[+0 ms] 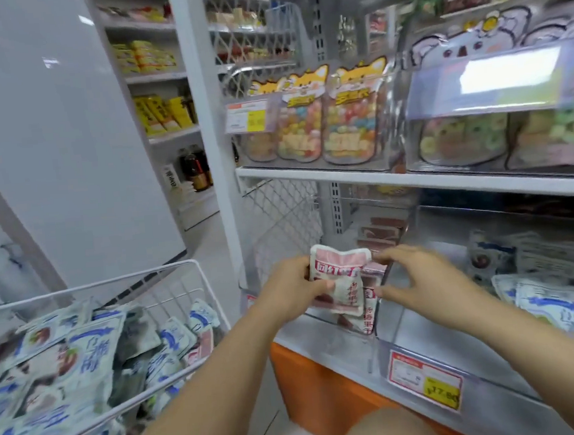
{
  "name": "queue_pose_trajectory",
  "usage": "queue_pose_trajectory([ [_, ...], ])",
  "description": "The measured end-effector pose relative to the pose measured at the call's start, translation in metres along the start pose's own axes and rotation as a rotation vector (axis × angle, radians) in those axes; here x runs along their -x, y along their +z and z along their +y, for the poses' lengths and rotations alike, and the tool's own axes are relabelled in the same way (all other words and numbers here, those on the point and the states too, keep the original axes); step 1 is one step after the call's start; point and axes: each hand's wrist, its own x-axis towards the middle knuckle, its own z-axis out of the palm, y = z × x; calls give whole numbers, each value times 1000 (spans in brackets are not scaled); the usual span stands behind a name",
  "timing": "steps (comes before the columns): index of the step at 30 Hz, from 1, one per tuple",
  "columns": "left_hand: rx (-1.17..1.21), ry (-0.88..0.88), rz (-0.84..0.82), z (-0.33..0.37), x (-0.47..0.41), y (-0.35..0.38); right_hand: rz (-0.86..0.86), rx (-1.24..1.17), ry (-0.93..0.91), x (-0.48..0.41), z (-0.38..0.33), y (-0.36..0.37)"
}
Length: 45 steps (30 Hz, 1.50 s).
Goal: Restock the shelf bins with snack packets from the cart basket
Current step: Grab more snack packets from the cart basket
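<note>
Snack packet (339, 283), red Chinese lettering, in left hand (286, 294)

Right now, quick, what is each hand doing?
Left hand: holding the pink snack packet.
Right hand: at the binned packets; cannot tell if it grips.

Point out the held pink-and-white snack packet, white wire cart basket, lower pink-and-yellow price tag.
pink-and-white snack packet (344, 271): head view, printed front.
white wire cart basket (129, 276): head view, top rim.
pink-and-yellow price tag (425, 379): head view, centre of label.
</note>
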Motion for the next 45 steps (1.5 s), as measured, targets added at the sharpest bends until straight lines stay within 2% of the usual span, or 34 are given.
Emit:
queue_pose_trajectory([
  [4, -96, -3, -207, -2, -15, 5, 0, 5, -17, -2, 3, 0],
  [7, -310, -11, -305, -4, -22, 16, 8, 24, -37, -2, 6, 3],
  [10, -482, -20, -301, -6, -24, 27, 21, 43, -57, -1, 8, 6],
  [15, -587, -69, -254, -3, -25, 30, 28, 55, -70, -2, 9, 7],
  [20, -534, -172, -197, -5, -24, 24, 35, 63, -81, -2, 9, 9],
  [26, -470, -168, -183, -1, -17, 21, 12, 69, -78, -1, 9, 9],
  [32, -465, -40, -21, 9, 20, -4, 27, 116, -78, 1, -5, 5],
  [37, -618, 74, 213, 7, 96, -54, 39, 56, -201, -5, -67, 11],
  [45, -709, -74, 513, -43, 209, -149, -100, -177, -399, -14, -209, 54],
])
